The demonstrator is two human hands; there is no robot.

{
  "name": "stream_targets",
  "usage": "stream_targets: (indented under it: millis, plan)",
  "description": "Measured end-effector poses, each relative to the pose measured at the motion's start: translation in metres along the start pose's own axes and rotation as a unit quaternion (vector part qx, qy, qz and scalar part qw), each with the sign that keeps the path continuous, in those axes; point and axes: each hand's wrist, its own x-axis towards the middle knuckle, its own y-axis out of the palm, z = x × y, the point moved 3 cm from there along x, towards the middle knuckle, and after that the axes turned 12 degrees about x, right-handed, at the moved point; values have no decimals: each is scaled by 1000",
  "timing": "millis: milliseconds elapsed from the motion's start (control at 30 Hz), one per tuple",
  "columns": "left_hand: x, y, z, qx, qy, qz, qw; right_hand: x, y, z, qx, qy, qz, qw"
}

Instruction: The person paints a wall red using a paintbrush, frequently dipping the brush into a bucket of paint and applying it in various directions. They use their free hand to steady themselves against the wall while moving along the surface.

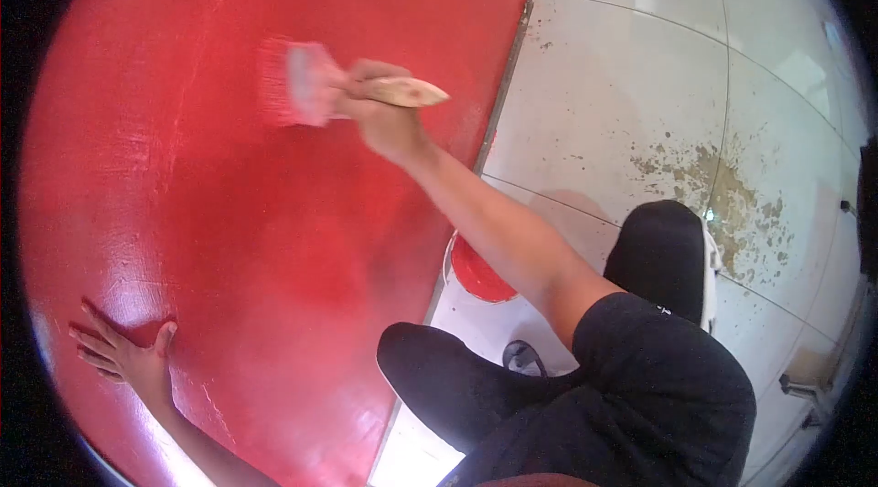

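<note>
My right hand [384,117] is closed around the wooden handle of a wide paintbrush [313,85]. The brush is a little smeared by motion, and its red-coated bristles point left against the red surface [274,203]. Lower left, my left hand [126,354] rests on that same red surface with its fingers spread and nothing in it. Below my right forearm stands a white bucket of red paint [480,272], partly hidden by the arm.
A dark edge strip [512,57] separates the red surface from pale floor tiles [604,57]. Brownish stains [722,194] mark the tiles on the right. My bent knees [430,368] and a sandal [523,357] are near the bucket. Metal fittings [805,391] show at the right edge.
</note>
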Motion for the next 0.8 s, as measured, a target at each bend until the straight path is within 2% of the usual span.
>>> stream_targets:
  millis: [67,100,133,200,267,300,367,400,467,500,533,633,667,700,800]
  plan:
    - [0,-1,-2,12,0,0,1000,-41,-86,-57,172,92,-143,970]
    - [1,-4,-3,6,-2,4,1000,-63,-125,-61,163,92,-146,971]
    - [3,-5,-5,1,-5,6,1000,-83,-162,-62,126,139,-229,955]
    - [3,-5,-5,5,7,-17,1000,-114,-200,-62,121,144,-408,894]
    - [1,-4,-6,14,9,-6,1000,-132,-266,-84,-3,138,-310,941]
    - [0,-5,-7,15,12,-5,1000,-133,-284,-80,-2,140,-312,940]
    - [0,-5,-7,18,0,4,1000,-138,-308,-65,-234,178,-444,846]
    - [2,-7,-5,19,-6,-1,1000,-131,-295,-55,-232,172,-442,849]
    - [4,-12,-7,-12,7,-7,1000,-97,-256,-32,-130,209,-448,860]
    - [4,-16,-7,-16,1,10,1000,-85,-286,-85,-200,157,-433,865]
    - [3,-18,-7,-19,-14,10,1000,-54,-246,-77,-222,41,-355,907]
    - [6,-21,-4,-14,9,27,999,44,-63,31,-160,-10,-189,969]
    - [7,-22,-4,-10,10,30,999,69,-23,51,-59,-13,-125,990]
    - [9,-25,-6,-21,12,28,999,90,0,62,42,-18,-59,997]
    - [9,-22,-5,-24,6,31,999,121,20,69,113,-26,-8,993]
